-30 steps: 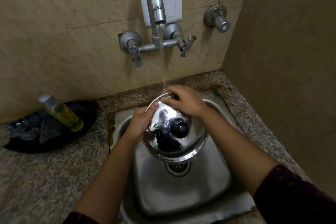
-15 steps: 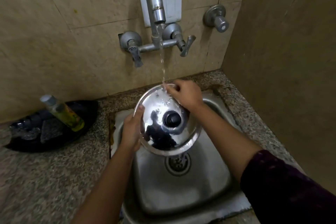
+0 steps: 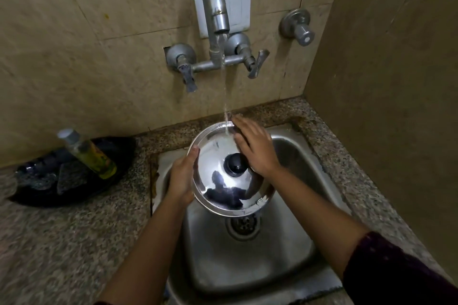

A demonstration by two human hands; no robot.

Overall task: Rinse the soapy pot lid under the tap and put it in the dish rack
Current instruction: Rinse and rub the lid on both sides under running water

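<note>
A shiny steel pot lid [image 3: 215, 180] with a black knob [image 3: 235, 164] is held over the steel sink [image 3: 292, 242], its top side facing me. My left hand [image 3: 182, 177] grips its left rim. My right hand [image 3: 255, 147] lies flat on the lid's upper right surface, fingers spread toward the far rim. Water runs from the wall tap [image 3: 215, 2] in a thin stream [image 3: 226, 96] and lands on the lid's far edge beside my right fingertips. No dish rack is in view.
A black tray [image 3: 116, 153] on the granite counter [image 3: 62, 242] at the left holds a yellow-green soap bottle [image 3: 91, 156] and a scrub pad [image 3: 70, 178]. The drain [image 3: 244, 226] sits below the lid. A separate valve [image 3: 298, 26] sticks out of the wall; a side wall closes the right.
The lid has tilted flatter, so its top faces me more. My right hand went from gripping the far rim to lying flat on the lid's surface. Water keeps running.
</note>
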